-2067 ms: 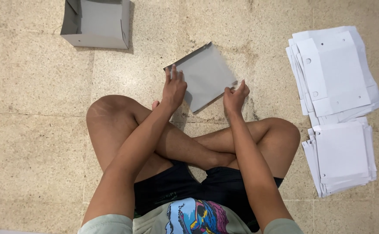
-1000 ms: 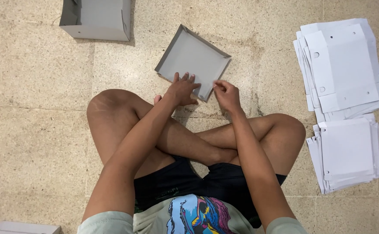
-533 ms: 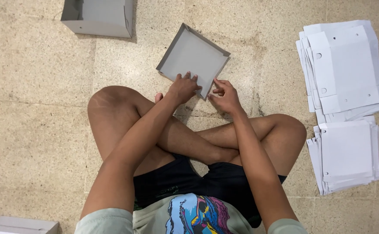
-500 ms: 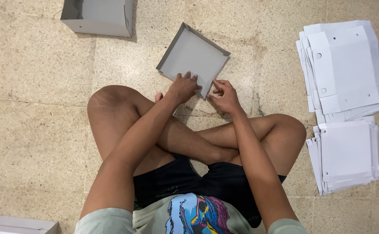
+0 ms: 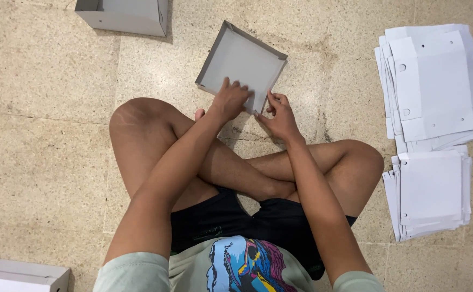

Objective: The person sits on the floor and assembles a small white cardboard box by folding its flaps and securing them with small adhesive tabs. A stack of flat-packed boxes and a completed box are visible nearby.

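A shallow grey cardboard box tray (image 5: 242, 59) lies open side up on the stone floor in front of my crossed legs. My left hand (image 5: 230, 99) presses its fingers down on the tray's near edge. My right hand (image 5: 278, 114) pinches the tray's near right corner between thumb and fingers. Both hands touch the same near wall of the tray.
Another folded grey box (image 5: 123, 15) stands at the top left. Two stacks of flat white cardboard blanks lie at the right, one larger (image 5: 434, 84) and one smaller (image 5: 431, 192). A white box corner (image 5: 20, 276) shows at the bottom left.
The cardboard piece, held up and tilted two seconds ago, now lies flat as a tray on the floor. Both hands have shifted onto its near edge and corner.
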